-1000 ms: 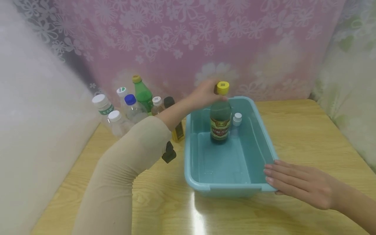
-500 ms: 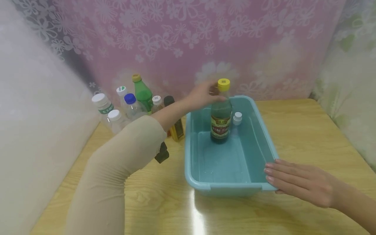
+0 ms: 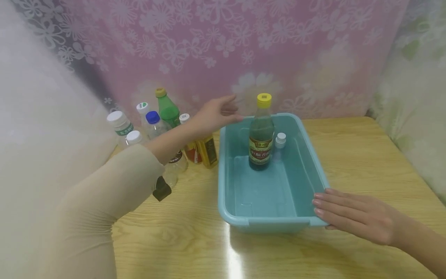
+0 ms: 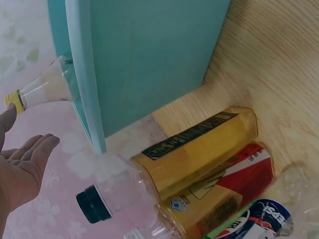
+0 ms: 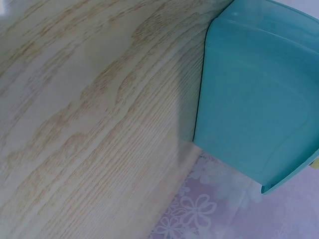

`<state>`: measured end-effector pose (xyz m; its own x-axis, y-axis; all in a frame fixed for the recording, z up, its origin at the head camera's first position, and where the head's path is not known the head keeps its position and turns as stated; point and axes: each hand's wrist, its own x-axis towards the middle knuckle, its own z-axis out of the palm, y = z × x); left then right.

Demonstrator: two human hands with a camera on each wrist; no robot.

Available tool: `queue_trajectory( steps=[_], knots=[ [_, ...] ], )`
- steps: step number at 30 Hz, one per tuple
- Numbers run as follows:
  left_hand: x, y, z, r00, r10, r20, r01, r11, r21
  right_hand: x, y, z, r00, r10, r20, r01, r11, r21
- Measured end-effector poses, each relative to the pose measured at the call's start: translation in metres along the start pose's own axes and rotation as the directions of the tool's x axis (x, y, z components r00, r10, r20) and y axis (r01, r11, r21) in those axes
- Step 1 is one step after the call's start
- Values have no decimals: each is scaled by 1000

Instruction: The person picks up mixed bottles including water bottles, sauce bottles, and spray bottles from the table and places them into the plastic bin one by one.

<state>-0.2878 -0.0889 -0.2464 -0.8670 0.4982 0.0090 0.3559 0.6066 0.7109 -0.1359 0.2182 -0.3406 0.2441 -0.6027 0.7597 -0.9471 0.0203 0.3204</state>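
Homelike setting with floral backdrop (image 3: pixel 195 46)

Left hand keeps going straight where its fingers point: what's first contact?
Probably the yellow-capped bottle, near its neck, standing in the blue basin. Depth is unclear, so the left hand might pass behind it.

Found tub (image 3: pixel 275 222) on bench (image 3: pixel 188 240), before backdrop (image 3: pixel 195 69). Inside tub, toward rear, logged bottle A (image 3: pixel 261 143) standing upright; bottle B (image 3: pixel 280 140) just right of bottle A, near tub's right wall. Left of tub, recorded bottle cluster (image 3: pixel 153 118) on bench: bottle C (image 3: pixel 210 152) outermost right, just beside tub's left wall; bottle D (image 3: pixel 192 153) immediately left of bottle C; bottle E (image 3: pixel 168 110) toward rear; bottle F (image 3: pixel 120 123) at far left. Saw left forearm (image 3: pixel 177 137) across bottle cluster and left hand (image 3: pixel 214 113) near tub's rear left corner, between bottle cluster and bottle A, apart from bottle A. Noted right hand (image 3: pixel 359 217) at tub's front right corner, touching rim.
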Motion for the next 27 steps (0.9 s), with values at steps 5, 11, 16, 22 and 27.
queue_trajectory(
  steps=[5, 11, 16, 22, 27],
  knots=[
    [-9, -6, -8, 999, 25, -33, -24, 999, 39, 0, -1, 0, 1000, 12, 4, -12, 1000, 10],
    [-16, -9, -17, 997, 38, -72, -32, 996, 79, -1, -1, -1, 1000, 9, 9, -9, 1000, -13],
    [-22, -14, -25, 991, 25, -132, -12, 995, 94, -2, -2, -1, 1000, 10, 19, -10, 1000, -19],
    [-23, -28, -33, 979, -7, -203, 25, 996, 89, -4, -2, -1, 1000, 14, 26, -14, 1000, -24],
    [-25, -36, -35, 973, -47, -226, 69, 994, 90, -2, -2, -1, 1000, 7, 14, -7, 999, -31]
  ],
)
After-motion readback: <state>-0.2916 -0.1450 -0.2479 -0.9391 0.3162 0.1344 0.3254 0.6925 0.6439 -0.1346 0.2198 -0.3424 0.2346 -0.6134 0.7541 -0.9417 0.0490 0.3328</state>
